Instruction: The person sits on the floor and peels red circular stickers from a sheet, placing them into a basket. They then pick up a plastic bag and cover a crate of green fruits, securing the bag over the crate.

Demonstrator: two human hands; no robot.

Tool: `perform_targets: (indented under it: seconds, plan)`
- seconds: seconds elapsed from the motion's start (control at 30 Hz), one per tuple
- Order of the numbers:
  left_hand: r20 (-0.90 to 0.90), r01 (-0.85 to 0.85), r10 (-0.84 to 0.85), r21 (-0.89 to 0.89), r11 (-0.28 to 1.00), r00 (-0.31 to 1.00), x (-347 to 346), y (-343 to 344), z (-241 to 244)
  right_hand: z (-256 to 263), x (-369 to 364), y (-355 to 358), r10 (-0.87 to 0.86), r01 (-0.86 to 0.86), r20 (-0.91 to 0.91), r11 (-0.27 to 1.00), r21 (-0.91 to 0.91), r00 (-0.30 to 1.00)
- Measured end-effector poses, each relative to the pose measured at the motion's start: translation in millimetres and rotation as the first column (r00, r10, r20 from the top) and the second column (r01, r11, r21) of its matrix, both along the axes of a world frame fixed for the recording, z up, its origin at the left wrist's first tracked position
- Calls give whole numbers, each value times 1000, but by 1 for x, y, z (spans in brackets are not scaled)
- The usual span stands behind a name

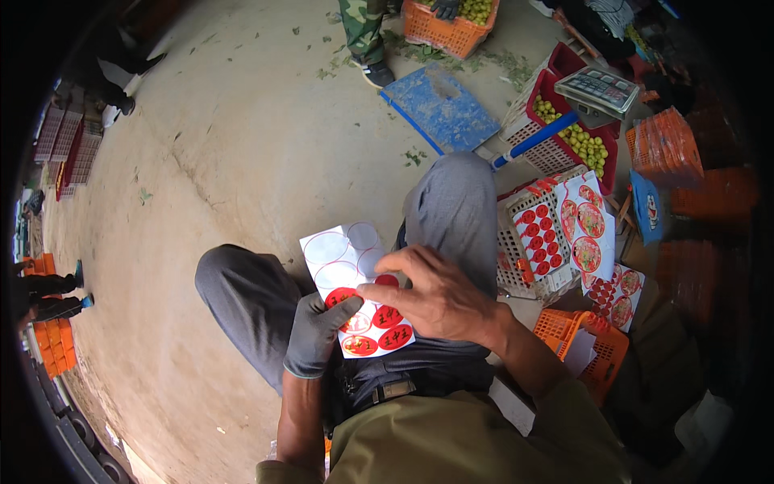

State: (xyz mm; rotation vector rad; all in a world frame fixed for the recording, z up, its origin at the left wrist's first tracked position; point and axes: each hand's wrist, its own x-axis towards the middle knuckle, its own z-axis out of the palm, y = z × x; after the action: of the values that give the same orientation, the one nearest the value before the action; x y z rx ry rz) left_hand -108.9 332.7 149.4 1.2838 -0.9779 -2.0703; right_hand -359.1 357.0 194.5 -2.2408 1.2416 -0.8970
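A white sheet of round stickers (326, 247) lies over my lap. Its lower part carries shiny red stickers with gold writing; the upper part shows only bare outlined circles. My left hand (317, 330), in a grey glove, grips the sheet's left edge, thumb on top. My bare right hand (438, 296) reaches over the sheet from the right. Its thumb and index finger are spread at the sheet's middle, with a red sticker (387, 281) partly visible between them. The thumb tip touches or nearly touches the sticker beside my left thumb.
To my right, a pale plastic crate (505, 239) holds up more sticker sheets (537, 239). An orange basket (553, 330) stands below it. Ahead are a blue platform scale (441, 109), a fruit-filled crate (580, 142) and another person's leg (364, 27) beside an orange fruit crate (444, 30).
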Motion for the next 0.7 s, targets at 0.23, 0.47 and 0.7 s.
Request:
perform_targets:
  seconds: [0.23,0.47,0.7]
  plan:
    - [-10,77,-77,-6,997,997,-3,-5,7,16,-22,6,56,-56,-46,998,4,997]
    - [51,-8,15,-122,992,999,19,-3,-20,29,-88,27,-448,435,225,894,107,865]
    - [147,4,23,-182,983,989,25,1,-35,-97,-247,83,-934,872,49,349,343,355]
